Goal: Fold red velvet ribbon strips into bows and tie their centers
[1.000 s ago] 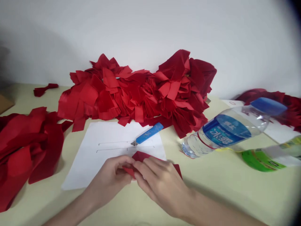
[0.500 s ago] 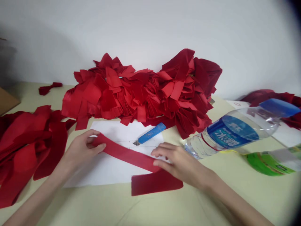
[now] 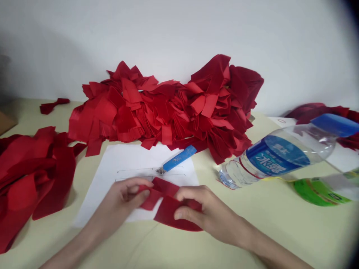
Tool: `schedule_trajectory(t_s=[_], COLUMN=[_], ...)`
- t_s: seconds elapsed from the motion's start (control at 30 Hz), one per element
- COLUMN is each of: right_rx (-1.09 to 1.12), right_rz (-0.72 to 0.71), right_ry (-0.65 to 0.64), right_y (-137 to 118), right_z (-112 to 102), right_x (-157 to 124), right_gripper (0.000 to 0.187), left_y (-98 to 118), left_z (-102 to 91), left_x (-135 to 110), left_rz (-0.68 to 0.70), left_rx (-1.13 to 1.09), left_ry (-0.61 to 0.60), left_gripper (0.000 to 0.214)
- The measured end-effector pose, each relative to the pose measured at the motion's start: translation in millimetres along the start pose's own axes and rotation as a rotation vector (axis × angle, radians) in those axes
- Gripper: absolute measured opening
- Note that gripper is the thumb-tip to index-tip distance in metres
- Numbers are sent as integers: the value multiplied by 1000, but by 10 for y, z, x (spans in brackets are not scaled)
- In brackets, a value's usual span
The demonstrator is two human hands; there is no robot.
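While the left hand (image 3: 120, 196) pinches one end of a folded red fabric strip (image 3: 165, 203) between thumb and fingers, the right hand (image 3: 193, 209) curls half closed around its other end, above a white printed paper sheet (image 3: 95, 201) toward the front of the pale worktop (image 3: 280, 231). The exposed blade of a blue utility knife (image 3: 179, 158) lies just beyond, so a careless slip could nick the strip. A heap of red strips (image 3: 168, 116) and a clear plastic water bottle (image 3: 277, 160) hem in the space behind.

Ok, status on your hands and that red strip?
Left hand and right hand pinching a folded red strip over white paper. Blue utility knife on the paper, apart from hands.
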State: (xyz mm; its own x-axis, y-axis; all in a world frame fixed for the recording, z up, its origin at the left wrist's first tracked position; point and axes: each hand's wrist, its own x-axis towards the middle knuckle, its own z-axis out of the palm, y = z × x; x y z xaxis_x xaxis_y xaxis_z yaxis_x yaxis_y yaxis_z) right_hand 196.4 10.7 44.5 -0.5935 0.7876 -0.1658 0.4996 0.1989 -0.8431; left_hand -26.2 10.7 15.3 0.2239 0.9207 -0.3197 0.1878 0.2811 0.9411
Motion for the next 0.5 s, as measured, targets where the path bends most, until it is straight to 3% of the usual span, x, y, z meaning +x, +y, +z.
schedule_trajectory(t_s=[0.03, 0.13, 0.37, 0.5], right_rx=[22, -26, -159, -186], right_rz=[21, 22, 83, 90], right_ry=[4, 54, 145, 186], right_y=[-8, -9, 22, -8], right_z=[27, 115, 193, 257], right_x=[3, 13, 42, 37], right_gripper=[16, 19, 28, 26], left_y=[4, 18, 33, -8], left_z=[83, 216, 199, 271], left_x=[-37, -122, -157, -152], left_rz=[-13, -7, -22, 1], left_rx=[-37, -13, 50, -28], left_ry=[-74, -127, -94, -159], left_gripper=[22, 26, 33, 26])
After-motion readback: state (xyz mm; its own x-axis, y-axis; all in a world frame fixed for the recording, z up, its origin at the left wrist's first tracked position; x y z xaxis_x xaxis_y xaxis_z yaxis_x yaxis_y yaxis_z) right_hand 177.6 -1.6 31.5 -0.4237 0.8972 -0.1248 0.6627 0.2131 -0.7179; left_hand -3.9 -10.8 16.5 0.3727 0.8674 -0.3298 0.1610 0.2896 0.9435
